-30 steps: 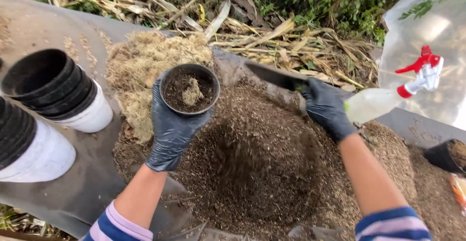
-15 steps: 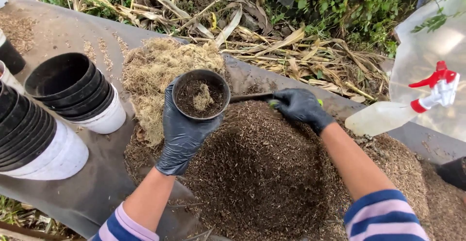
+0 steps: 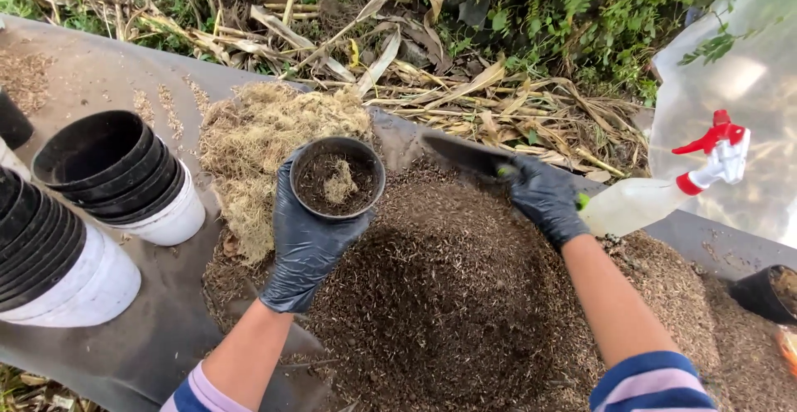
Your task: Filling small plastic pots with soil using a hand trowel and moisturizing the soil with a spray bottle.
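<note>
Head view: the left hand [image 3: 305, 242] gripped the pot [image 3: 336, 177] from below, over the far left edge of the soil heap [image 3: 448, 296]. The pot was part filled, as half a second before. The right hand [image 3: 545, 198], closed on the trowel [image 3: 466, 154], had lifted it from beside the pot; judged between scoops
</note>
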